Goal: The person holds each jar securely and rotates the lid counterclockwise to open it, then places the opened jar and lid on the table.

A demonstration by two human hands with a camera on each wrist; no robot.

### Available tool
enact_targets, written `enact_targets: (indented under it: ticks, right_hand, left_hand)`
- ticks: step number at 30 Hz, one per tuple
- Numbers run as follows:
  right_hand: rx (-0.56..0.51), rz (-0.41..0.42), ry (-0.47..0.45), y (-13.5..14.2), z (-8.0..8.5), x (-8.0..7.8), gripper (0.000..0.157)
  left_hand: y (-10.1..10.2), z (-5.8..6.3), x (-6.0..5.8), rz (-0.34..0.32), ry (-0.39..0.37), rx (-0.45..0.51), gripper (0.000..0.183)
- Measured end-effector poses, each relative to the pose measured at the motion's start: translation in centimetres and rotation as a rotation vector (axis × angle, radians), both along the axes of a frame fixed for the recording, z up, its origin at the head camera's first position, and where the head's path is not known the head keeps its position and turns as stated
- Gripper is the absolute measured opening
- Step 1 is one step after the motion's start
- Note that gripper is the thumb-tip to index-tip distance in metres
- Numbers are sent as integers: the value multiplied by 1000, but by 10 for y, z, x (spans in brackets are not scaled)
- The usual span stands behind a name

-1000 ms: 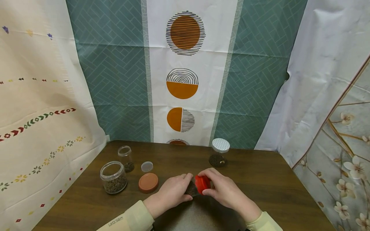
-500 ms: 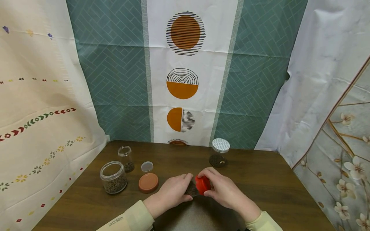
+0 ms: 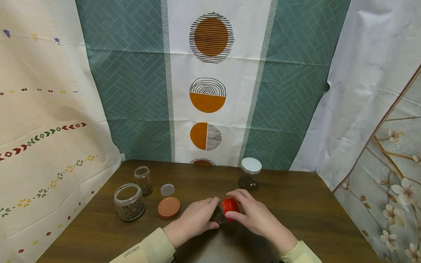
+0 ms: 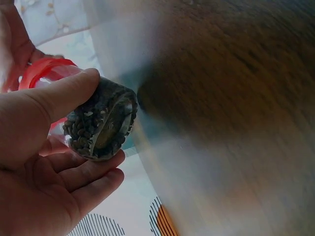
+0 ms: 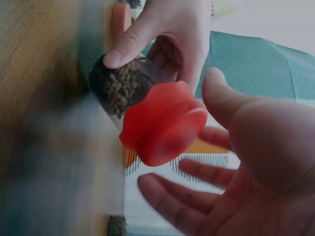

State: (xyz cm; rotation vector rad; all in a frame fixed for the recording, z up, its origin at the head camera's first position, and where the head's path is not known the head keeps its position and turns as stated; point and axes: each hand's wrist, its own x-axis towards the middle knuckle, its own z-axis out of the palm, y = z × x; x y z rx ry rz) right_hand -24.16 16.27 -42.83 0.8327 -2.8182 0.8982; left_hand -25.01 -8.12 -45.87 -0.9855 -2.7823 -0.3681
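My left hand grips a clear jar that lies tilted over the table, its base toward the left. Dark brown pellets or seeds fill part of the jar, seen through its base in the left wrist view. A red lid with a scalloped edge sits on the jar's mouth and points right. Around that lid my right hand is spread; in the right wrist view its thumb stands apart from the red rim and the fingers are loosely extended beside it.
On the left of the wooden table stand a wide uncovered jar and a narrow uncovered jar, both with brown pellets. Near them lie a clear lid and a terracotta lid. A covered jar stands at the back right.
My right hand has turned and loosened about the red lid, its thumb and fingers spreading. The left hand and the jar have stayed in place.
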Motion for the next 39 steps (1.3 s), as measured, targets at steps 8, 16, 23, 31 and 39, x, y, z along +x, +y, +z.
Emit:
enact_targets:
  ticks: [8,16,23,31,39]
  right_hand:
    - [44,-104,-74,-1,2,0,54]
    - [43,-48,-49,-1,0,-2,55]
    - [62,-13,9,1,0,-1,54]
    - [66,2,18,2,0,1,53]
    - [59,28,58,4,0,3,53]
  left_hand:
    - [0,0,1,-2,0,1,64]
    - [-1,-1,0,-1,8,6,64]
    - [-1,1,0,-3,0,12,62]
    - [-1,1,1,-3,-17,15,62]
    - [-1,1,2,1,-10,10,63]
